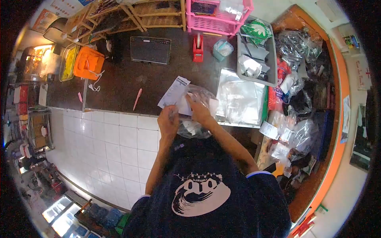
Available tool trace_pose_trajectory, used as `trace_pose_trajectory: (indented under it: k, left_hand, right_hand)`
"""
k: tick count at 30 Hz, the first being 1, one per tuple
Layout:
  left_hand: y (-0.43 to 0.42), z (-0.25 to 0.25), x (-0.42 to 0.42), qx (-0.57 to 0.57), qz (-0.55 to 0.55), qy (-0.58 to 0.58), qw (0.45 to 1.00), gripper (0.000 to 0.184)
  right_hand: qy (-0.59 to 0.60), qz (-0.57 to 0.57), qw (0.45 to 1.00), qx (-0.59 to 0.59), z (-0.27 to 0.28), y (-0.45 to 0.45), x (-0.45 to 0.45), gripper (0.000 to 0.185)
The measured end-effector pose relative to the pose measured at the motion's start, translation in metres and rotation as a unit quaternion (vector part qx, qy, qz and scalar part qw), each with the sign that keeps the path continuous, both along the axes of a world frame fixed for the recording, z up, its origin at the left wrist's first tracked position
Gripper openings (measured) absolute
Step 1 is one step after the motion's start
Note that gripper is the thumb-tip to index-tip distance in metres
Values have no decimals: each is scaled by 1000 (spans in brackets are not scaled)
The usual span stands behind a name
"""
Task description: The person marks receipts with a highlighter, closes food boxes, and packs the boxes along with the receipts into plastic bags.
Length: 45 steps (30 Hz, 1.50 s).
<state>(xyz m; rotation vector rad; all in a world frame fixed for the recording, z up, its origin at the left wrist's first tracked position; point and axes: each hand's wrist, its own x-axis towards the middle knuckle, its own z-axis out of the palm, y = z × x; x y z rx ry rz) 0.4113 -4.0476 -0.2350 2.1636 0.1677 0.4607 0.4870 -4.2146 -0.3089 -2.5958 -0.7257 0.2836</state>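
Observation:
At the front edge of the dark table, a clear plastic bag (194, 129) is bunched between my hands and hangs toward my shirt. My left hand (168, 119) is closed on crumpled clear plastic of this bag, just below a printed paper slip (173, 93). My right hand (199, 112) has its fingers bent over the bag's other side, closed on the plastic; the fingertips are partly hidden. White paper shows behind the plastic between the hands. Left of them, a pink pen (137, 99) lies on the table.
A stack of clear plastic sleeves (239, 97) lies to the right, below a grey tray (273, 59). Farther back stand a red tape dispenser (198, 49), a small tub (223, 50) and a black flat case (151, 50). Plastic bags (297, 133) crowd the right side.

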Motion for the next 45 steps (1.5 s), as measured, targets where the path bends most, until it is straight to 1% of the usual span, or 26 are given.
trace_pose_trajectory:
  k: [1,3,5,7,8,9,10,11,12,15,16,17,19,22,24,25,27,29,30,31,32,35,38,40,43,45]
  left_hand:
    - [-5,19,-1,0,3,-1,1000,26]
    - [-11,68,-10,-157,26,134,978,17]
    - [-13,89,-8,-127,25,105,986,15]
    - [-12,92,9,8,-28,-82,996,16]
    - [-10,87,15,29,-39,-116,992,11]
    - [-7,82,13,28,-44,-117,992,11]
    - [-4,76,8,-73,-84,4,994,10]
    - [0,69,2,-171,-121,127,970,11]
    - [5,62,-1,-213,-193,235,929,14]
    - [-24,129,-1,-274,-258,261,889,19]
    - [-25,122,1,-304,-235,205,900,21]
    - [-12,116,7,-433,-183,213,857,24]
    - [0,125,21,-456,-105,167,868,31]
    - [13,107,32,-496,-92,156,849,37]
    - [11,108,37,-473,-74,181,859,40]
    - [12,111,38,-451,-52,204,867,42]
    - [17,112,39,-440,-49,199,874,43]
    - [18,115,37,-434,-49,200,877,43]
    - [20,119,37,-446,-56,200,870,43]
    - [21,121,39,-459,-67,200,863,43]
    - [23,116,38,-462,-79,205,859,43]
    - [23,109,35,-456,-121,190,861,43]
    - [13,132,26,-425,-105,170,883,41]
    - [18,117,29,-441,-100,181,873,41]
    - [24,112,27,-439,-85,183,876,42]
    - [22,119,29,-432,-72,169,883,44]
  right_hand:
    - [48,-3,999,-15,4,2,2,87]
    - [48,-3,999,17,-5,7,10,84]
    - [57,-7,996,72,-28,6,13,77]
    - [57,-10,992,114,-47,6,17,72]
    - [56,-12,990,129,-55,6,17,70]
    - [-15,-2,997,69,-62,4,13,67]
    - [-86,2,996,9,-61,3,10,63]
    - [-90,-2,996,0,-62,2,11,64]
    - [-79,0,997,-2,-56,4,14,64]
    - [-37,10,999,0,-41,8,14,64]
    - [-21,17,1000,0,-39,8,10,64]
    - [-11,26,1000,0,-36,9,7,64]
    - [12,44,999,1,-27,12,8,64]
    - [65,95,993,-24,5,6,23,68]
    - [89,119,988,-40,30,-4,32,71]
    - [5,139,989,54,35,-16,34,73]
    - [-46,192,970,143,60,-47,38,65]
    - [-6,225,965,133,81,-69,31,56]
    - [95,230,966,-69,84,-76,26,44]
    - [192,220,918,-267,103,-79,25,33]
    - [150,229,931,-243,121,-81,28,16]
    - [135,206,945,-217,121,-74,24,15]
    - [101,201,958,-179,118,-73,33,14]
    - [96,193,962,-166,119,-78,33,14]
    - [113,96,968,-202,127,-86,40,14]
    - [109,206,958,-166,140,-85,49,15]
